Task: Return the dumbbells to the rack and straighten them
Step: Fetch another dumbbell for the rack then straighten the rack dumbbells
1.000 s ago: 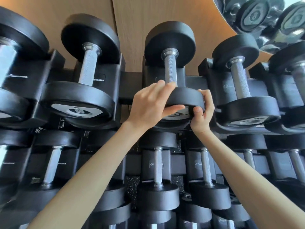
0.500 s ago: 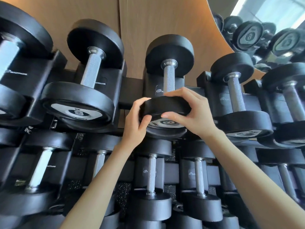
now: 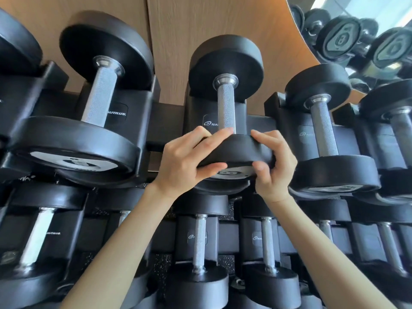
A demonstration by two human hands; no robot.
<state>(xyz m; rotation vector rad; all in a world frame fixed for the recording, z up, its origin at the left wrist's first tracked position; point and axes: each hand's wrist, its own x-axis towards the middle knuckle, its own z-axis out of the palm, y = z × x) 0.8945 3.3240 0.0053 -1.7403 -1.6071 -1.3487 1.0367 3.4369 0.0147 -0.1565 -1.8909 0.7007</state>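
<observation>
A black dumbbell (image 3: pixel 225 101) with a knurled steel handle lies in a cradle on the top row of the black rack (image 3: pixel 166 121), its far head toward the wall. My left hand (image 3: pixel 189 161) grips the left side of its near head, fingers over the rim and thumb underneath. On the right side of the same head my right hand (image 3: pixel 273 162) holds the rim, thumb under it. The grey number label on the head's face shows partly between my thumbs.
Other dumbbells fill the top row: a larger one on the left (image 3: pixel 89 121) and a smaller one on the right (image 3: pixel 327 139). A lower row of dumbbells (image 3: pixel 199 246) stands below my arms. A wooden wall panel (image 3: pixel 200 23) rises behind; a mirror (image 3: pixel 356 30) shows at top right.
Both hands shifted their hold around the near head: half a second ago the right hand lay over the top of it, now each hand grips one side. The view moved closer.
</observation>
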